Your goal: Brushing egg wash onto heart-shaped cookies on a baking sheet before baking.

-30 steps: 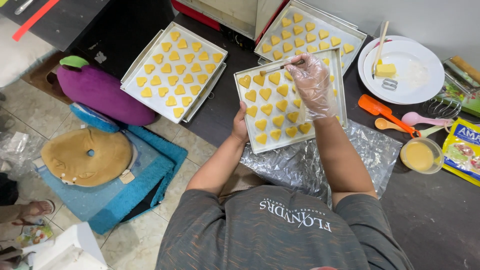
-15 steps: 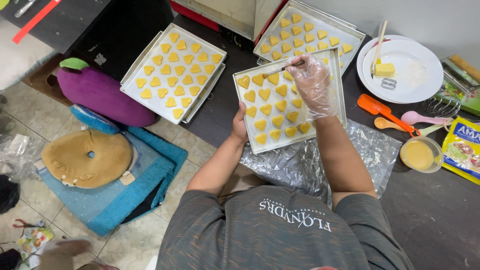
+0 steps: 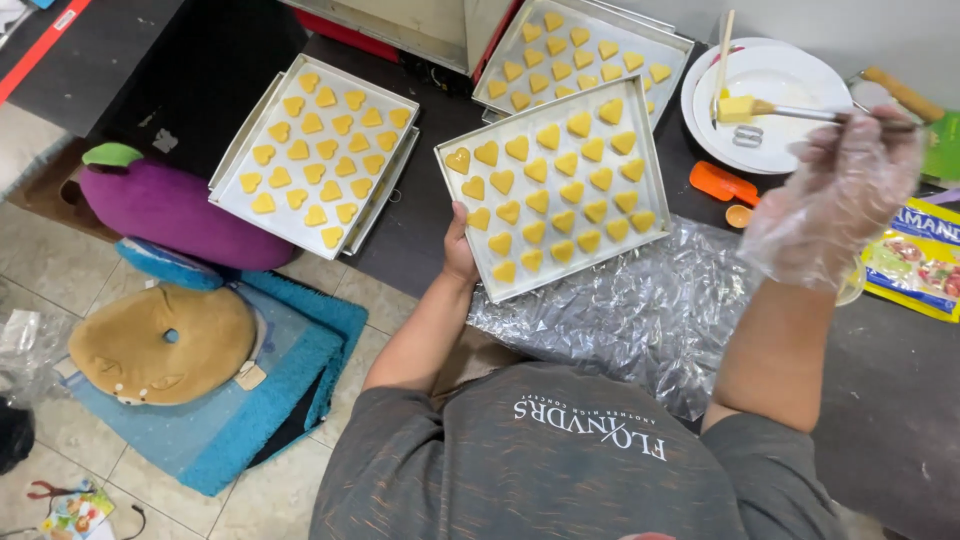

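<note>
My left hand [image 3: 458, 250] grips the near left edge of a metal tray [image 3: 590, 259] that holds several rows of yellow heart-shaped cookies [image 3: 548, 137]. The cookie at the tray's far left corner looks darker and glossy. My right hand [image 3: 840, 200], in a clear plastic glove, is raised to the right of the tray. It holds a thin brush [image 3: 800, 113] whose yellow head rests over a white plate [image 3: 790, 70].
Two more trays of heart cookies [image 3: 315, 150] [image 3: 580, 50] lie on the dark table. An orange scraper [image 3: 722, 183], a crinkled plastic sheet [image 3: 640, 310] and a yellow packet [image 3: 920, 260] lie nearby. A purple eggplant plush [image 3: 170, 210] and a brown cushion [image 3: 160, 345] are on the floor.
My right hand has left the cookie tray and swung right, bringing the brush over the white plate. My left hand still holds the tray edge.
</note>
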